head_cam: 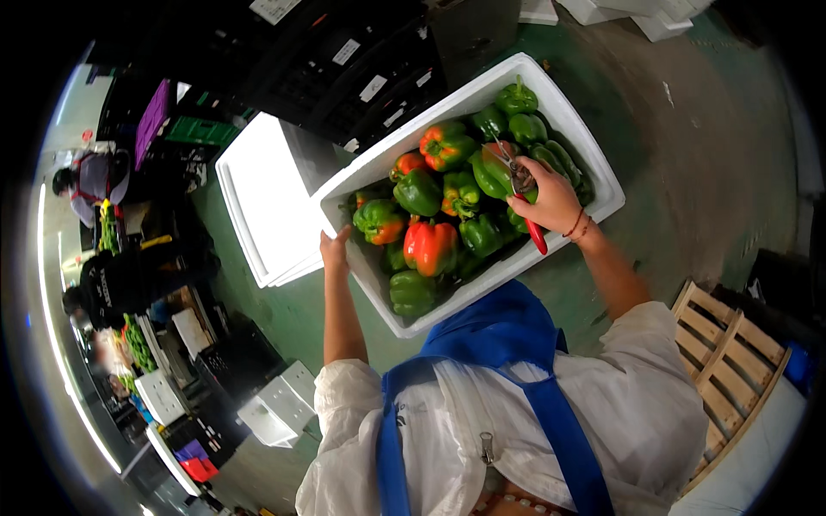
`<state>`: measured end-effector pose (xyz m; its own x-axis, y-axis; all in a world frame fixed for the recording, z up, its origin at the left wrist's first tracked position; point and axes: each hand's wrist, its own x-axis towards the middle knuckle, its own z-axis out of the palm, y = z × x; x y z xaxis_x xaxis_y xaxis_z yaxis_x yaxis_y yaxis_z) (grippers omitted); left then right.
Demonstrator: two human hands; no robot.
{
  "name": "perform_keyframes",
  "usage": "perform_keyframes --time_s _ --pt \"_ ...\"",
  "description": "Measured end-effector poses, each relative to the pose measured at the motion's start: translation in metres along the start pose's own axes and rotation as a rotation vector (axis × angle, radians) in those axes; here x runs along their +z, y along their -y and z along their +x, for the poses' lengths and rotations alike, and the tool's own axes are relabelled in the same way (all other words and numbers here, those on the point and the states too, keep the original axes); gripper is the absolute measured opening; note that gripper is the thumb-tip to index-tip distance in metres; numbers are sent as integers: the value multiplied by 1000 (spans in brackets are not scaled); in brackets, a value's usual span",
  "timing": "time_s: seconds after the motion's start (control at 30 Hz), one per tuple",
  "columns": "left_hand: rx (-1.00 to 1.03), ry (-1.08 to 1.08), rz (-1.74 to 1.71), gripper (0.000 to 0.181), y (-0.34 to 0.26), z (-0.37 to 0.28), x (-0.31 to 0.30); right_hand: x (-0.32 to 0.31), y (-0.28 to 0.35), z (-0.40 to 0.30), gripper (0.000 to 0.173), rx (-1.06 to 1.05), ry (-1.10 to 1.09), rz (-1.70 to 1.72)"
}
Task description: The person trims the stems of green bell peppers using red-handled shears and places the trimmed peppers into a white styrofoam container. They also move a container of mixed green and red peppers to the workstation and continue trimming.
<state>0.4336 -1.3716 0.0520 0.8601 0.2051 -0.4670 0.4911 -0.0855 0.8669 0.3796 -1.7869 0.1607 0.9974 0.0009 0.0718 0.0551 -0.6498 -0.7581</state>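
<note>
A white polystyrene box full of bell peppers is in front of my blue apron. Most peppers are green, like one near the middle; a mostly red pepper lies towards the near side, and others are mottled green and orange. My left hand grips the box's left end wall, its thumb over the rim. Inside the right part of the box, my right hand holds red-handled pruning snips, blades pointing away over the peppers. The hand hides some peppers below it.
Stacked black plastic crates stand beyond the box. On the left is another white polystyrene box with a bright top. A wooden pallet lies at right. Co-workers are at far left by tables of vegetables. White foam boxes sit lower left.
</note>
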Motion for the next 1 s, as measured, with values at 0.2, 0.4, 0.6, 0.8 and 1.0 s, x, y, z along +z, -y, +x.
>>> perform_keyframes --time_s 0.2,0.4,0.6,0.8,1.0 --pt "-19 -95 238 43 31 -49 -5 -64 -69 19 39 208 -164 45" --pt "44 -146 285 44 49 -54 2 -91 -174 59 31 443 24 90" --pt "58 -92 88 47 36 -70 13 -95 -173 75 36 495 273 -11" --pt "-89 -125 193 32 46 -72 8 -75 -180 76 45 482 181 -170" --pt "-64 -235 441 31 65 -60 5 -71 -150 90 41 639 326 -32"
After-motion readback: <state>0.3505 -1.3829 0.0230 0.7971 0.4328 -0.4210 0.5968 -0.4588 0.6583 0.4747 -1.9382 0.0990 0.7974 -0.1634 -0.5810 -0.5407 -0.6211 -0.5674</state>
